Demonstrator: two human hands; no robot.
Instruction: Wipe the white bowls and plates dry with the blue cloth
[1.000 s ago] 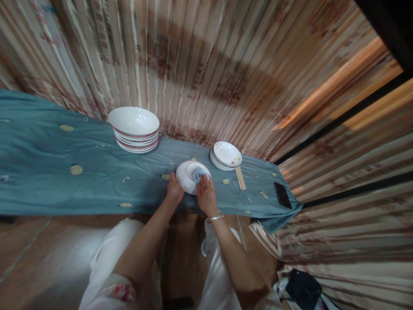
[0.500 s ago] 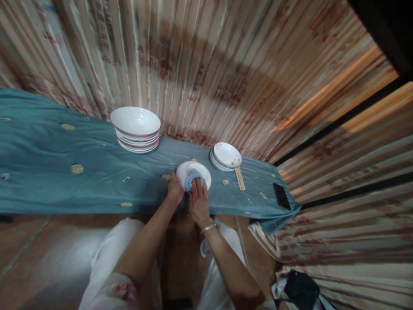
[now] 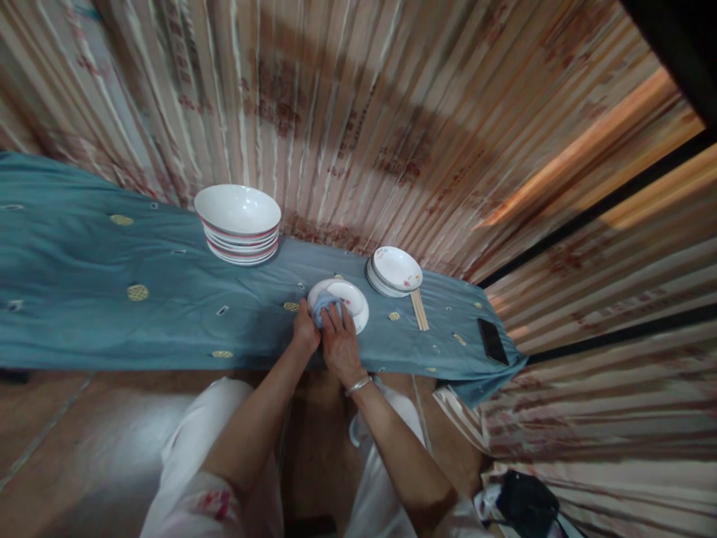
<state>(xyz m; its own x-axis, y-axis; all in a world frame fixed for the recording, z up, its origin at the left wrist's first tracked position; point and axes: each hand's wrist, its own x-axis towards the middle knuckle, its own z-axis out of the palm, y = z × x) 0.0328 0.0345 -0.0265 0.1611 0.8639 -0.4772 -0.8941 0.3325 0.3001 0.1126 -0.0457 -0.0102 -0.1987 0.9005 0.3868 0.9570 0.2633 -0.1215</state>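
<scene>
A white plate (image 3: 361, 317) rests near the front edge of the cloth-covered table, below the gap between two stacks of dishes. My left hand (image 3: 306, 330) grips its left rim, fingers closed. With its fingers over a light blue cloth (image 3: 325, 305), my right hand (image 3: 340, 348) presses the cloth onto the left part of the plate's face. A small reddish print shows on the plate beside the cloth. Some of the cloth is hidden under the fingers.
To the left stands a stack of red-rimmed dishes topped by a large white bowl (image 3: 238, 211). Small floral dishes (image 3: 396, 269) are piled at the right, with wooden chopsticks (image 3: 420, 310) beside them. A black phone (image 3: 492, 341) lies near the table's right end. A curtain (image 3: 336, 119) hangs behind.
My right hand and the blue cloth have shifted left across the plate, baring more of its middle. My left hand keeps its hold on the rim.
</scene>
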